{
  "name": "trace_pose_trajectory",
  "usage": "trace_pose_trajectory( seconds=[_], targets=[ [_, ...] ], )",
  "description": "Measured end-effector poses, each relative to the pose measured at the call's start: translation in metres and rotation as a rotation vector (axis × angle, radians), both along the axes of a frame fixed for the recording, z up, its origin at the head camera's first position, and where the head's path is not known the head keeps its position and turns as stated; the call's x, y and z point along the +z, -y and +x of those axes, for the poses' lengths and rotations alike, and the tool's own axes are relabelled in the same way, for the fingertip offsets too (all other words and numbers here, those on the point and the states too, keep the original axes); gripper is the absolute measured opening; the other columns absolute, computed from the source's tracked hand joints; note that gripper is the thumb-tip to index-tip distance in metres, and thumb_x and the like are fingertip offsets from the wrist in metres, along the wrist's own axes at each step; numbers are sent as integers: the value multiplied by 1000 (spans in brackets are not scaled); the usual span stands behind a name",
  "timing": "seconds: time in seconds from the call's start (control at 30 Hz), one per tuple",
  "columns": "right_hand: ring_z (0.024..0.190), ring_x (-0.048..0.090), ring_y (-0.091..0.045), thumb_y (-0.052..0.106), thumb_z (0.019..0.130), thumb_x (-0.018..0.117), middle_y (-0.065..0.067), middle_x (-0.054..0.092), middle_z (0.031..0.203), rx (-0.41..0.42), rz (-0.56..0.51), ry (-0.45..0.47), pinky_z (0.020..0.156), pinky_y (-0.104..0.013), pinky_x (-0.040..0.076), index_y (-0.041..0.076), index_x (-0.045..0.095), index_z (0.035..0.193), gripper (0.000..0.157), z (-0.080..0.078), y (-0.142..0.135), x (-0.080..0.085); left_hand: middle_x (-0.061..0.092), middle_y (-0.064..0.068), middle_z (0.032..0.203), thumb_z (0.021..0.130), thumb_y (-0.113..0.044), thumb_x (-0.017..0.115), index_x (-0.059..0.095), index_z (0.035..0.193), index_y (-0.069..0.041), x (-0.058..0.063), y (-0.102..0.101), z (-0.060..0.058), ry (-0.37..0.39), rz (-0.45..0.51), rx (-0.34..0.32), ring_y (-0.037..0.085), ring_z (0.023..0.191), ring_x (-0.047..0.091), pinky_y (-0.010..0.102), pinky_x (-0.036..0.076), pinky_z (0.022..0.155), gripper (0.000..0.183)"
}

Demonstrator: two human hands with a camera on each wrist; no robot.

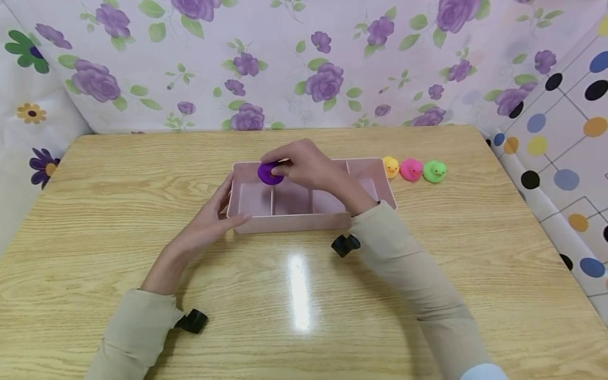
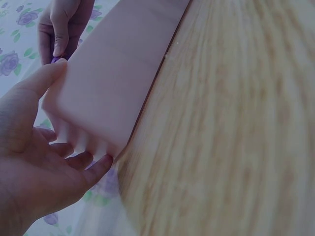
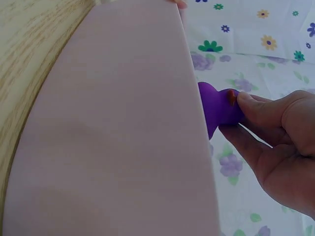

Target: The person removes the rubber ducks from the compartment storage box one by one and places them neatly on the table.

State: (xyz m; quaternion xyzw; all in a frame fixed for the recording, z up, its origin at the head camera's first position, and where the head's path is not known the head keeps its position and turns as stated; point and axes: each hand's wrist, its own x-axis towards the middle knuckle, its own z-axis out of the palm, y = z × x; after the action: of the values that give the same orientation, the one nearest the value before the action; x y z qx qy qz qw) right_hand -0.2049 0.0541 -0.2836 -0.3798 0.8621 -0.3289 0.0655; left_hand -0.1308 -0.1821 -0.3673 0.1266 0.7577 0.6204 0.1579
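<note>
A purple rubber duck (image 3: 216, 108) with an orange beak is pinched between the thumb and fingers of my right hand (image 1: 306, 166). In the head view the duck is over the far left of a pale pink divided box (image 1: 294, 222), near the first divider. My left hand (image 1: 204, 221) grips the box's left end, its thumb at the front rim and its fingers along the end wall. In the left wrist view those fingers (image 2: 78, 160) press against that wall. The visible parts of the box's compartments hold nothing; my right hand and forearm cover some of the inside.
Right of the box, a yellow duck (image 1: 391, 167), a pink duck (image 1: 411, 170) and a green duck (image 1: 434, 171) stand in a row on the wooden table (image 1: 266, 295). Floral cloth (image 1: 285, 63) hangs behind the table's far edge.
</note>
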Motion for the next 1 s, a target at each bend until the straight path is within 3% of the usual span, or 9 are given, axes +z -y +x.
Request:
trace_pose_trajectory(
  seconds=[1.0],
  targets=[
    [104,63,-28,-7,89,63,-19,67,113,-146,-69,-15,90,-34,52,-6,68,115,26,-2,-70,7,4,8,161,94,-14,63,-4,156,-26,0,0,0,8,-21,4,27,144,14,48,22,113,92]
  ],
)
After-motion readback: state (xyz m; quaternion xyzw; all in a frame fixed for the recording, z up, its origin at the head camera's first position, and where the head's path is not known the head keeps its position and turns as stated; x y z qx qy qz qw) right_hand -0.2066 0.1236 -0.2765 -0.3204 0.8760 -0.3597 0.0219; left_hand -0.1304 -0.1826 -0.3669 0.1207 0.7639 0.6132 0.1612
